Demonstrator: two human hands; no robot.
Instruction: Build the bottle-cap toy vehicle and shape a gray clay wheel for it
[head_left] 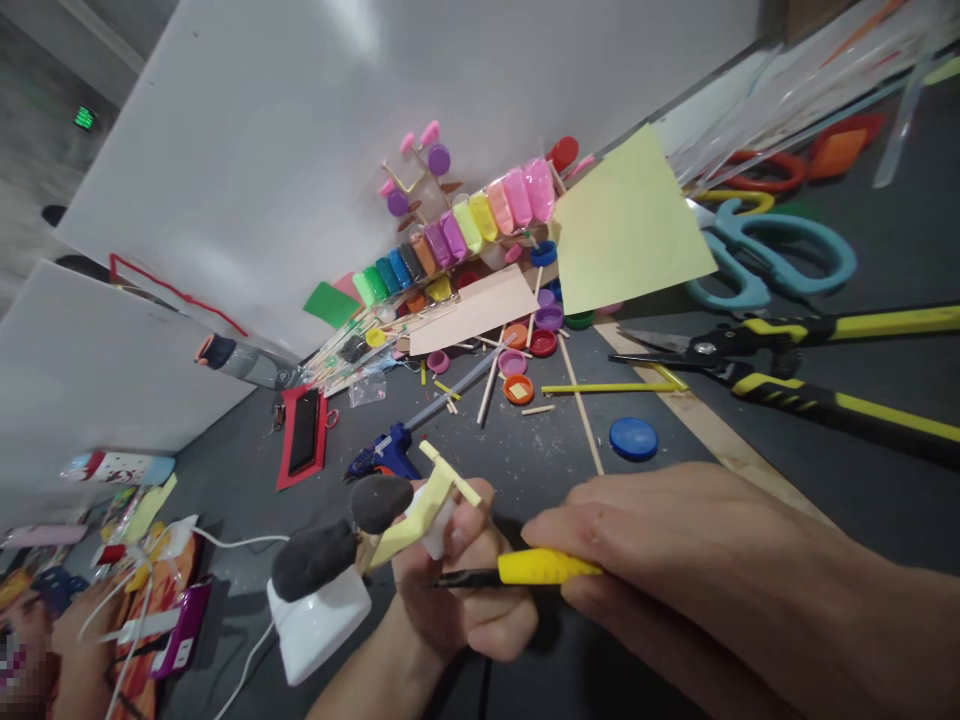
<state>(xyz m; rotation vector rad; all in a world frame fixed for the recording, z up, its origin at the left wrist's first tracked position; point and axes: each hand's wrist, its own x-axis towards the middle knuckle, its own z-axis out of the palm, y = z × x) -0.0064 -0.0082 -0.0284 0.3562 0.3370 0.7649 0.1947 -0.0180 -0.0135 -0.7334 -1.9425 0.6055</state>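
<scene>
While my left grip [457, 612] is pinching a pale yellow piece [416, 520] upright, fingers curled beneath it, seemingly for steadiness, my right grip [675, 540] is clasping a yellow-handled tool [546, 566] between thumb and fingers. Tool: its dark shaft is pointing to nine o'clock, across the left fingers; whether the tip is touching them I cannot tell.

Bearings, from the left grip. Nine to ten o'clock: two dark grey lumps [315, 562], the lower one overlapping a white block [322, 625]. Eleven: blue glue gun [386, 450], lying on the bench [517, 445]. Twelve: coloured clay packets [469, 228], standing in a row by the partition [300, 150], probably for easy choosing. Two: blue lid [634, 438], lying flat; beyond, cutters [724, 348], their handles pointing rightward, perhaps suiting a right-handed reach.
</scene>
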